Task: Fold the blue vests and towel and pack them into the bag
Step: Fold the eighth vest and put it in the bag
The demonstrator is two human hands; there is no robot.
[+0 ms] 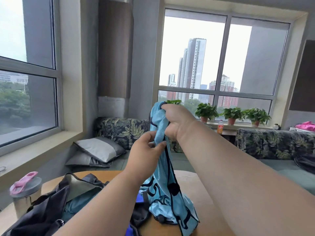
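Observation:
A light blue vest (167,191) with dark trim hangs bunched in the air above the round wooden table (192,181). My right hand (177,121) grips its top end, held high. My left hand (146,154) pinches the fabric a little lower, on its left side. The vest's bottom rests crumpled on the table. A black bag (51,206) lies open at the lower left, with light blue cloth (76,206) showing inside it. A strip of darker blue fabric (131,229) peeks out under my left forearm.
A metal bottle (25,195) with a pink lid stands at the table's left edge. Beyond the table is a patterned sofa (122,130) with grey cushions (97,150). Potted plants (231,114) and an orange drink bottle (220,127) line the windowsill.

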